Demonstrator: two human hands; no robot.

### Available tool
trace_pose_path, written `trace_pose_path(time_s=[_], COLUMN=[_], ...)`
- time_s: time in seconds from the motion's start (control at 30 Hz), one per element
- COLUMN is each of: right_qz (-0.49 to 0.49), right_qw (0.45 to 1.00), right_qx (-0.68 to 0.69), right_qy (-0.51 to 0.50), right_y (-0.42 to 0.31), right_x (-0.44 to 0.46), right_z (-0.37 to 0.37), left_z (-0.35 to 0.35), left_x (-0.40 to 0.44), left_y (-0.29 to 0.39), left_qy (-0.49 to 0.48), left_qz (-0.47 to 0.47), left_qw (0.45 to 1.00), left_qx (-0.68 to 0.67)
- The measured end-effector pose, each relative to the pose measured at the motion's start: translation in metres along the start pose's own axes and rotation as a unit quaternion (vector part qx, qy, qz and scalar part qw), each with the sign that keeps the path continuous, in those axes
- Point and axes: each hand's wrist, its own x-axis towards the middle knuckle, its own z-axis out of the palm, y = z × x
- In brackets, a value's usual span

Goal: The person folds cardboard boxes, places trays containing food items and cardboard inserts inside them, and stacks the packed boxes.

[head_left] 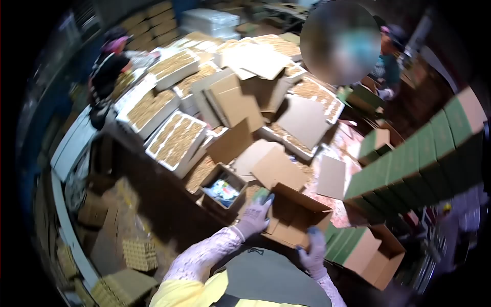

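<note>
An open-topped cardboard box (291, 217), brown inside, is right in front of my body. My left hand (254, 217), in a pale glove with blue fingertips, grips the box at its left side. At the near right corner, my right hand (313, 250), gloved the same way, holds the box with its fingers against the side wall. Cardboard flaps (279, 169) lie just beyond the box. To the left of it stands a smaller open box (208, 198) with blue and white packets (222, 192) inside.
White trays (176, 140) of small tan pieces cover the table. Green and brown boxes (409, 158) stand in a long row at right, with more open boxes (376, 258) near my right side. Co-workers (105, 77) stand across the table. Cardboard stacks (138, 255) lie on the floor at left.
</note>
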Motion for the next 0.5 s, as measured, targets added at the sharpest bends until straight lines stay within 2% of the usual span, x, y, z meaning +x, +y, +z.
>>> trace_pose_path(time_s=[0.07, 0.1, 0.17, 0.2, 0.27, 0.3, 0.37, 0.4, 0.47, 0.5], right_qz=[0.178, 0.215, 0.291, 0.291, 0.295, 0.299, 0.310, 0.312, 0.320, 0.328], right_qw=[0.970, 0.969, 0.949, 0.950, 0.949, 0.947, 0.943, 0.943, 0.939, 0.937], right_qx=[-0.109, -0.045, 0.080, 0.079, 0.078, 0.084, 0.093, 0.084, 0.092, 0.097], right_qy=[0.121, 0.112, 0.089, 0.085, 0.081, 0.082, 0.084, 0.086, 0.080, 0.078], right_y=[0.010, 0.029, 0.065, 0.068, 0.062, 0.065, 0.071, 0.065, 0.058, 0.054], right_x=[0.008, 0.007, 0.006, 0.008, 0.017, 0.019, 0.013, 0.016, 0.020, 0.020], right_z=[0.014, 0.026, 0.041, 0.043, 0.042, 0.044, 0.046, 0.044, 0.037, 0.036], left_z=[-0.002, -0.006, -0.055, -0.090, -0.161, -0.180, -0.170, -0.158, -0.150, -0.166], left_x=[0.013, 0.018, 0.030, 0.026, 0.019, 0.013, 0.002, -0.013, -0.034, -0.042], left_y=[-0.001, -0.006, -0.043, -0.074, -0.137, -0.166, -0.262, -0.299, -0.314, -0.284], left_qy=[-0.006, -0.012, 0.225, 0.331, 0.569, 0.672, 0.645, 0.630, 0.600, 0.574], left_qz=[-0.020, -0.029, -0.066, -0.161, -0.286, -0.333, -0.437, -0.346, -0.269, -0.257], left_qw=[0.999, 0.998, 0.961, 0.911, 0.714, 0.635, 0.512, 0.574, 0.587, 0.578], left_qx=[-0.044, -0.054, -0.147, -0.187, -0.293, -0.188, -0.361, -0.393, -0.472, -0.520])
